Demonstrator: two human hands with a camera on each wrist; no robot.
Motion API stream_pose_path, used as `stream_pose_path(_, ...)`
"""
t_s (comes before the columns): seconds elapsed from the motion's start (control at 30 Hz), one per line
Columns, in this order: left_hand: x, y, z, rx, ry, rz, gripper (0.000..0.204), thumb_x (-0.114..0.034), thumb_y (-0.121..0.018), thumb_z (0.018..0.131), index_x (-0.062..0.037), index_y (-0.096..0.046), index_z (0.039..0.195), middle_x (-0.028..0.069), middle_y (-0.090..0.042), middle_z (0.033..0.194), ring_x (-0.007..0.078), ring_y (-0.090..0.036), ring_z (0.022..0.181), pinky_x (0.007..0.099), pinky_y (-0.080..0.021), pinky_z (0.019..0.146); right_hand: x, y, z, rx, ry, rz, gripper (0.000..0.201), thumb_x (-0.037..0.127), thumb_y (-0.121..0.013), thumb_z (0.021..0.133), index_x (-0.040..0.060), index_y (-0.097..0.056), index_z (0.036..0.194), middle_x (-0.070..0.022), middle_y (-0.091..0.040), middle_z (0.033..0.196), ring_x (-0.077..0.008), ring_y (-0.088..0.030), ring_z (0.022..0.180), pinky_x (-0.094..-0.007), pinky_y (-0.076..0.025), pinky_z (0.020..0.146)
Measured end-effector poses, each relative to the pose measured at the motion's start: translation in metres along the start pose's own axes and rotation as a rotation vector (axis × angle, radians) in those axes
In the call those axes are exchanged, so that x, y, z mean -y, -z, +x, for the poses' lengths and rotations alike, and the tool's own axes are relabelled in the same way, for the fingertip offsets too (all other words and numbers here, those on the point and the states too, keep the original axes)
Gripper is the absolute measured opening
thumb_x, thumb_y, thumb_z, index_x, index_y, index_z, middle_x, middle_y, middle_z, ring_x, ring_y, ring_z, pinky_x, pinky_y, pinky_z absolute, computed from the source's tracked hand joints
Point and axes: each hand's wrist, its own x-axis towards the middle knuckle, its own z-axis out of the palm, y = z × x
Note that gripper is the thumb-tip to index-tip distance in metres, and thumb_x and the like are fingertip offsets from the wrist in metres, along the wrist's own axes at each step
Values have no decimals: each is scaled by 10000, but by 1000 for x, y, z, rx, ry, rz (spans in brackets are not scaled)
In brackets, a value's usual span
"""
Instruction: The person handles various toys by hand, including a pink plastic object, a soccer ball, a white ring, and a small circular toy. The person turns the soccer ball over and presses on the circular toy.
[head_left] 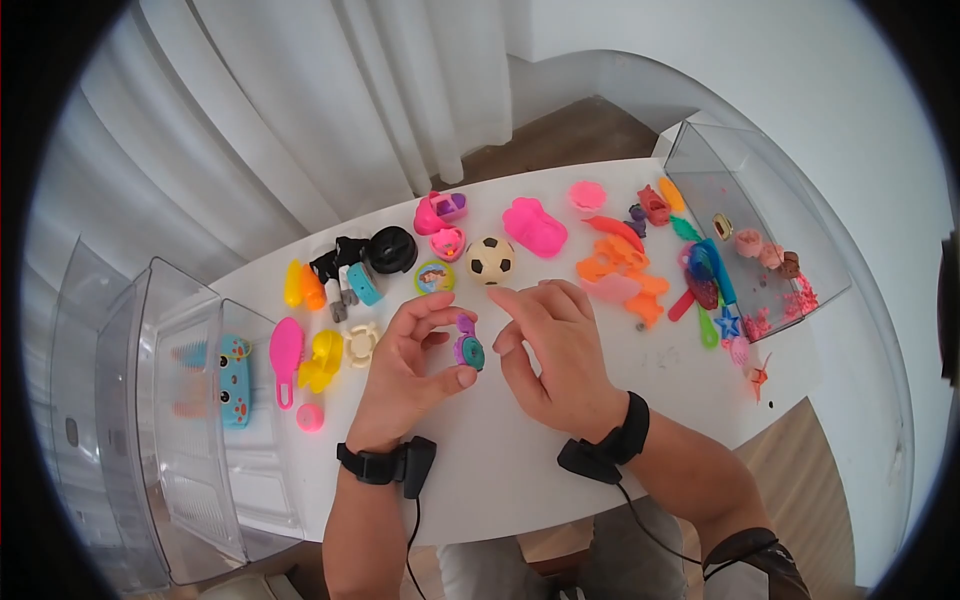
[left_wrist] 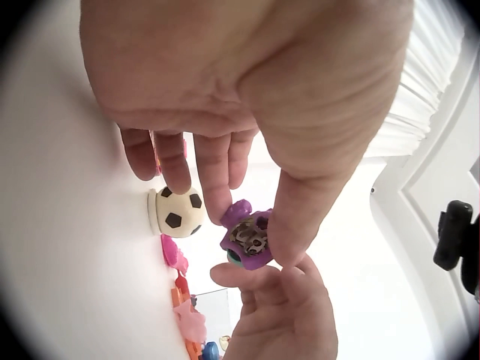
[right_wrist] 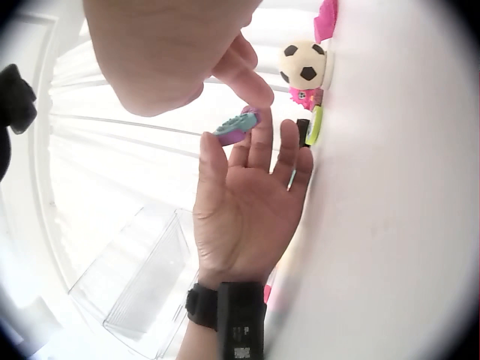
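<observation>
From here I judge this mid-handling: left hand [head_left: 410, 360] pinching the purple-and-teal toy [head_left: 471, 351], right hand [head_left: 556, 352] loose beside it, next needing steadiness.

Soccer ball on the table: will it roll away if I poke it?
Probably not far: the soccer ball seems to sit on a flat pale base, so a poke might slide or tip it instead. Its round, smooth-looking sides could be a bit slippery to grab. No dents show, so it's likely fairly stiff.
</observation>
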Motion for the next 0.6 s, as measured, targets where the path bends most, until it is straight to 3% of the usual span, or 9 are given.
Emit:
stream_pose_path(0.17, 1, -1, 0, -4, 18, -16, 920, -144, -996, 729, -92, -504, 1505, 35, -653, 1376, 142, -568, 1307, 346, -370, 1134, -2, 2, 4, -101, 52, -24, 532, -23, -646, 803, -7, -633, 1335, -36, -727, 942, -289, -639, 1041, -454, -456, 1008)
stream_pose_path(0.3, 3, -1, 0, -3, 16, -19, 917, -136, -993, 732, -87, -503, 1505, 31, -654, 1371, 142, -567, 1308, 345, -371, 1133, -1, -3, 2, -83, 50, 70, 539, -24, -644, 806, -5, -630, 1345, -40, -729, 946, -295, -639, 1043, -457, -459, 1005)
stream_pose_path(0.4, 2, -1, 0, -1, 15, -13, 920, -136, -994, 732, -86, -502, 1508, 28, -650, 1367, 143, -566, 1307, 346, -372, 1134, -2, 0, 0, -21, -14, -30, 548, -29, -642, 808, 2, -631, 1355, -47, -734, 953, -305, -638, 1056, -459, -466, 1001)
stream_pose_path(0.6, 4, -3, 0, 9, 22, -35, 913, -133, -990, 736, -89, -503, 1508, 24, -654, 1360, 140, -574, 1293, 346, -378, 1126, 1, -2, 4, -104, 40, 70, 524, -29, -649, 803, 6, -649, 1326, -57, -689, 871, -299, -644, 988, -465, -476, 997)
